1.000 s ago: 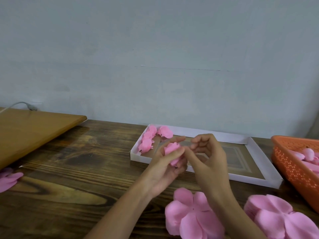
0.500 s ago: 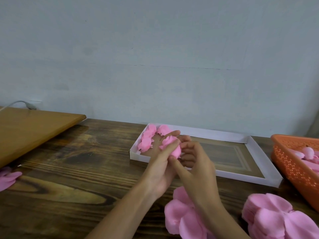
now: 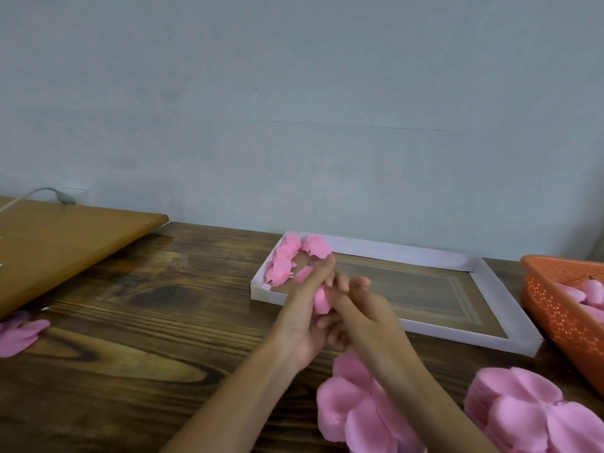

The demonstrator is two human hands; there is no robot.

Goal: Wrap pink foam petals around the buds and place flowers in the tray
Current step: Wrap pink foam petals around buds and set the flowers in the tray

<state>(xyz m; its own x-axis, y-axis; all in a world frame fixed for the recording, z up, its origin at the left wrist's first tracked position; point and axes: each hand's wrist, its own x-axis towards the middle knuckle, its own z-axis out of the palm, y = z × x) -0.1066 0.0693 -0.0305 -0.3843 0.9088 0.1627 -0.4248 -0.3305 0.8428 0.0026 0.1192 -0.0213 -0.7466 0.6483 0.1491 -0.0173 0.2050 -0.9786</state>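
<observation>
A pink foam flower (image 3: 321,300) is pressed between both my hands, just in front of the white tray (image 3: 496,335). My left hand (image 3: 305,312) cups it from the left with fingers stretched up along it. My right hand (image 3: 362,313) wraps it from the right, fingers curled over it, so most of the flower is hidden. Several finished pink flowers (image 3: 287,259) lie in the tray's far left corner.
Two stacks of pink foam petal sheets (image 3: 353,407) (image 3: 523,413) lie near me on the dark wooden table. An orange basket (image 3: 555,308) with pink buds stands at the right. A light wooden board (image 3: 65,243) and loose pink petals (image 3: 19,331) are at the left.
Both hands closed together round the flower and sank slightly; the right hand, earlier pinching at its side, now covers it.
</observation>
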